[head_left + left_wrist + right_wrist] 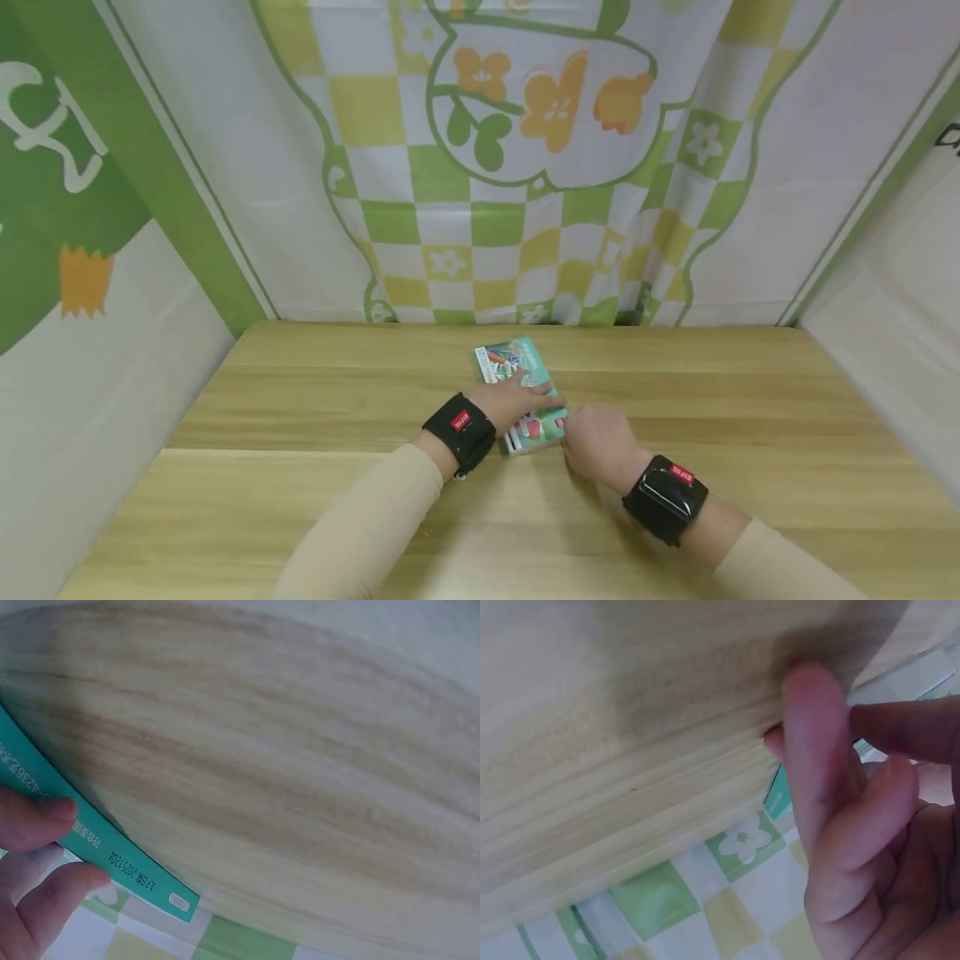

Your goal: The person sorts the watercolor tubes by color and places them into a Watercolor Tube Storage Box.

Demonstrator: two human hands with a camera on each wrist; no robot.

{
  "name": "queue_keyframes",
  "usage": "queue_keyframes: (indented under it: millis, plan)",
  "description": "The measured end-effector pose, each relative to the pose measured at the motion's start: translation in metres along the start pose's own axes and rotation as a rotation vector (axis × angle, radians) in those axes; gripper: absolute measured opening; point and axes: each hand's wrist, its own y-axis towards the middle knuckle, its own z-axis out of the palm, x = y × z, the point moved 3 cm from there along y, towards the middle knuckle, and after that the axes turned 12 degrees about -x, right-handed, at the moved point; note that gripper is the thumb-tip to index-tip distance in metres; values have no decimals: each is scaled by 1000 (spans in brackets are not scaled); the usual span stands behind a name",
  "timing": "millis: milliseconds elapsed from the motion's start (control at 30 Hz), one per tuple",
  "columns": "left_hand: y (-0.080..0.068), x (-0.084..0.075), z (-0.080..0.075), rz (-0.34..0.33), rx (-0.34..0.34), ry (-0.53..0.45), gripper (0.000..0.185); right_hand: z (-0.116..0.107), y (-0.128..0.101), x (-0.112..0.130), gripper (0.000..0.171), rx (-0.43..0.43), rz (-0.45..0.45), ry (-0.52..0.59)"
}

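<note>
Wood-grain tabletop point(300, 500) runs bare to your 9 and 3 o'clock, closed in by a green-and-yellow checked curtain point(480, 242) at 12 and pale side walls, with one teal booklet point(528, 362) lying flat near centre, well clear of every table edge. Your left hand point(517, 402) lies on its cover, fingers straight and pressing, fingertips point(41, 821) at its teal edge. Your right hand point(600, 440) touches its 4 o'clock corner with curled fingers point(817, 750); you cannot tell whether they pinch it.

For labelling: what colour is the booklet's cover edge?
Teal booklet, clearest in the left wrist view.
</note>
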Motion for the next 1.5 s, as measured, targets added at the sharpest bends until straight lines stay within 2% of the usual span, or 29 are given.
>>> queue_keyframes:
  millis: [200,400,567,667,733,933,1000,1100,1167,1300,1367,1433,1500]
  plan:
    - [-2,1,-5,-7,-44,-31,82,0,1,2,30,-14,0,-48]
    - [-7,9,2,27,-34,-45,83,7,-1,8,28,-34,-42,-74]
    - [-17,11,9,-6,-8,-94,87,14,-6,3,32,-51,-12,1]
    - [-23,8,15,-28,15,-126,85,17,-12,-8,30,-37,20,90]
    - [-26,3,17,-15,9,-126,78,19,-17,-18,27,-22,48,148]
    - [-32,-28,24,69,-73,100,63,19,-28,-46,23,60,180,301]
    - [-34,-42,26,63,-83,171,59,19,-30,-51,20,84,196,335]
    - [-36,-62,25,38,-111,242,50,19,-31,-59,12,116,201,398]
    - [-34,-73,23,15,-158,289,47,20,-30,-64,11,147,236,504]
    - [-25,-91,24,-60,-325,345,35,24,-27,-75,23,230,377,878]
    - [-19,-99,26,-120,-404,358,27,25,-26,-77,32,242,436,1000]
    - [-14,-106,26,-163,-431,355,21,26,-25,-75,43,232,453,1053]
    - [-11,-104,23,-183,-407,303,18,25,-24,-71,45,208,445,1049]
